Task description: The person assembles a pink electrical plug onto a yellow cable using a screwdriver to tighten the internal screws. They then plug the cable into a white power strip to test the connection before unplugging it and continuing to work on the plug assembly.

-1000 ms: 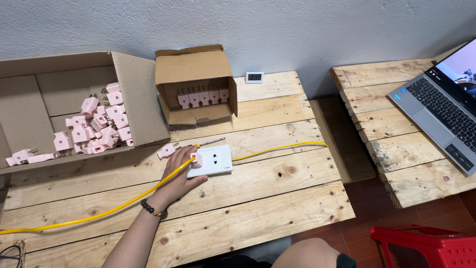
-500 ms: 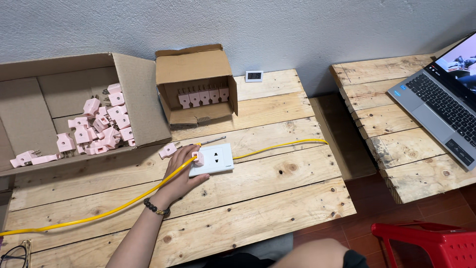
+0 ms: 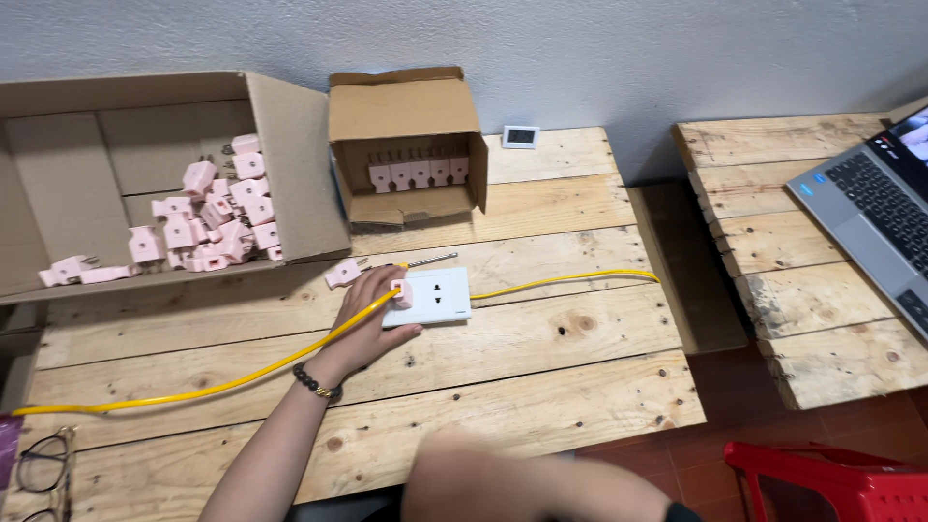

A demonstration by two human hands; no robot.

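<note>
1. Wooden pallet table (image 3: pixel 541 387) fills the centre of the frame. Its slats give you a flat bed for the work, and everything you need sits on the upper half, within an arm's reach.
2. Large open cardboard box (image 3: pixel 290 164), upper left, lies tipped toward you so the loose heap of pink plugs (image 3: pixel 208 217) inside is easy to pick from.
3. Smaller cardboard box (image 3: pixel 406 106), upper centre, faces you with a neat row of pink plugs (image 3: pixel 418 174) lined up in it, apart from the loose heap.
4. Laptop (image 3: pixel 870 222) sits open at the right edge on a second pallet, well apart from the work.
5. Yellow cable (image 3: pixel 242 377) runs from the left edge under your hand and out again toward centre right, feeding the socket.
6. Your left hand (image 3: pixel 372 314), centre frame, lies on the white socket plate (image 3: pixel 440 295); fingers are closed around a pink plug (image 3: pixel 401 293) pressed at the plate's left side, and the palm pins the plate down.
7. Your right hand: only a blur at bottom centre; I cannot tell its state.
8. One stray pink plug (image 3: pixel 343 274) lies just beside your fingers.
9. Glasses (image 3: pixel 39 469) rest at the lower left.
</note>
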